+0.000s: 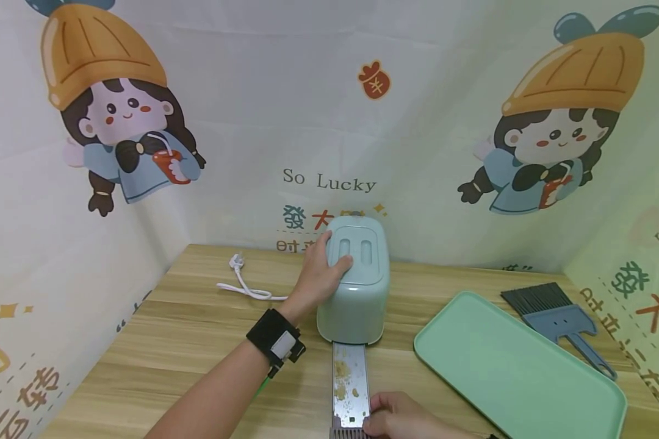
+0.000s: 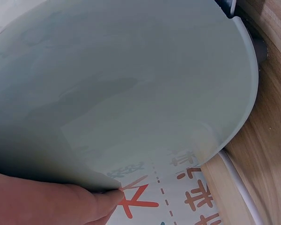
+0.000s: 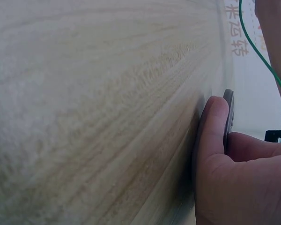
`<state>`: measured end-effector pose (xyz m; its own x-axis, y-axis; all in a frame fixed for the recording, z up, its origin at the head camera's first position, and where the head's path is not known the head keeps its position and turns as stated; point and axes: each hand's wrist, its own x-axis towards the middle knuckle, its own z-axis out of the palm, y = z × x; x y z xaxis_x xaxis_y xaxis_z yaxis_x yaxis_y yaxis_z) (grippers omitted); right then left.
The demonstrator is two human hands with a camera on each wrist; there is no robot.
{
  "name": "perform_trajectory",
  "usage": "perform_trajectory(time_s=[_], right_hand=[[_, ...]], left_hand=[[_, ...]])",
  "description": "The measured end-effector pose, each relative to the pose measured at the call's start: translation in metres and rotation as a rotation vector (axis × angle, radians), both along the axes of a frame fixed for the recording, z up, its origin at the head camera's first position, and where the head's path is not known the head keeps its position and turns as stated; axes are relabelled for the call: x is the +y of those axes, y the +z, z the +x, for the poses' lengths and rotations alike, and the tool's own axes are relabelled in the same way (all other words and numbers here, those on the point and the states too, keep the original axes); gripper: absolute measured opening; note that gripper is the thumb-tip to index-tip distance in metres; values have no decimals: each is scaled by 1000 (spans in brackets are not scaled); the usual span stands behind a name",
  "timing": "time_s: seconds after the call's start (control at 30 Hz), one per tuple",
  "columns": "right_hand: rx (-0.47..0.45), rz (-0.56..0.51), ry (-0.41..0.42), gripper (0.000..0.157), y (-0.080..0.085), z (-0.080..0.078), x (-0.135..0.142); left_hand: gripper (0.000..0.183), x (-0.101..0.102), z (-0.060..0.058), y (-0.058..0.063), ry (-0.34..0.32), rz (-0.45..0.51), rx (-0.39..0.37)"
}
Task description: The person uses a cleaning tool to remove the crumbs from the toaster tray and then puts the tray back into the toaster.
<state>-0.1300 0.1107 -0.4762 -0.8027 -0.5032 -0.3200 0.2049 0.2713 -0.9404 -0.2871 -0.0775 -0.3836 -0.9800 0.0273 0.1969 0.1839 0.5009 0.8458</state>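
Observation:
A pale green toaster point(image 1: 357, 311) with a lid over its top stands on the wooden table. My left hand point(image 1: 321, 271) grips its upper left side, thumb on the lid edge; the left wrist view shows the toaster's smooth side point(image 2: 131, 93) close up with part of the hand point(image 2: 51, 201). Out of the toaster's near end sticks a metal crumb tray point(image 1: 351, 381) with yellowish crumbs on it. My right hand point(image 1: 398, 414) pinches the tray's dark ribbed front end from the right. In the right wrist view the right hand point(image 3: 243, 183) holds that dark end low over the tabletop.
A light green rectangular tray point(image 1: 516, 372) lies to the right, with a blue brush point(image 1: 560, 320) beside its far edge. A white power cord point(image 1: 252, 292) with its plug lies left of the toaster. Printed cloth walls point(image 1: 241, 91) enclose the table point(image 1: 198, 323).

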Motion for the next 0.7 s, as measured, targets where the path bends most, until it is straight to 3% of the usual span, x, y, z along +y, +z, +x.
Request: perform_trajectory(time_s=[0.4, 0.7], right_hand=[[103, 15, 88, 15, -15, 3, 15], [59, -14, 103, 15, -23, 3, 34]], left_hand=[[70, 0, 0, 0, 0, -2, -11], [69, 0, 1, 2, -6, 3, -9]])
